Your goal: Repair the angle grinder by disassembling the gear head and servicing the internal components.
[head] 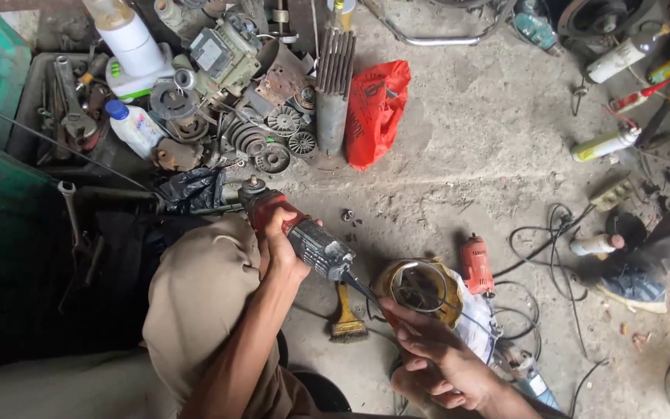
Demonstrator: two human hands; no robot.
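Currently: left hand point(282, 247) wrapped around red-and-black grinder point(298, 230), held over knee. Right hand point(437, 358) pinches grinder's black cord point(366, 293), just beside brass ring point(420, 285). Wire brush point(346, 314) on concrete floor point(490, 140) between hands; red bag point(375, 110) beyond.

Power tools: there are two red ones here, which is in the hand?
The grinder, gripped by the left hand. The red drill lies untouched on the floor.

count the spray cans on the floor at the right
3: one white can at top right, one green-and-white can below it, one small white can by the black cable. Others may hide in clutter.
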